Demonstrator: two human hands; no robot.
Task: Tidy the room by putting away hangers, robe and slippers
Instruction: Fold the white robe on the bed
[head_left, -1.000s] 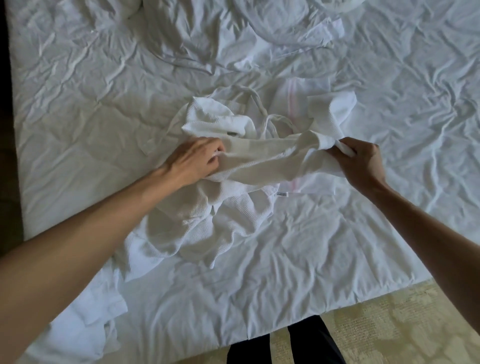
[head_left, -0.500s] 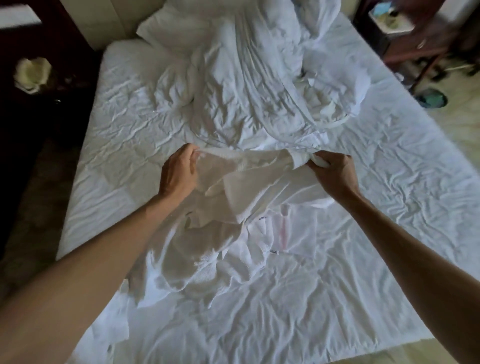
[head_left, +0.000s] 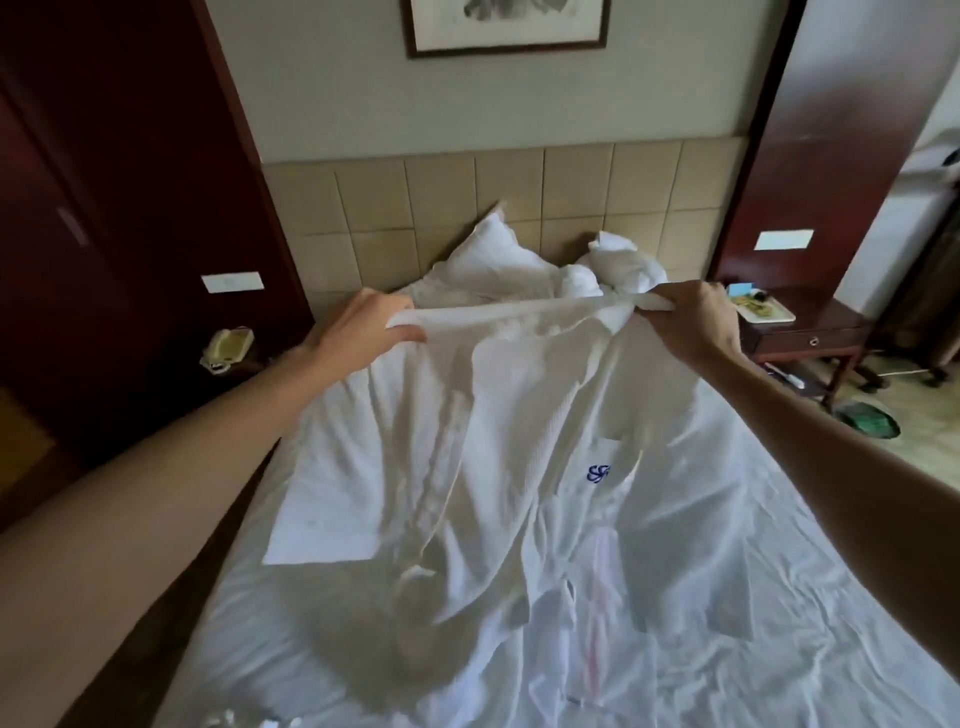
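Holding the white robe (head_left: 524, 441) up over the bed (head_left: 779, 597), we've got it stretched by its top edge, lower part draping down onto the sheet. Left hand (head_left: 363, 327) has fingers curled around the left end of that edge; right hand (head_left: 701, 319) is clenched on the right end. Blue logo (head_left: 598, 473) shows on the chest pocket (right of centre). Pillows (head_left: 498, 265) are piled at the far end against the padded headboard (head_left: 441, 202). Phone (head_left: 228, 349) sits far left, nightstand (head_left: 810, 332) with a tray far right.
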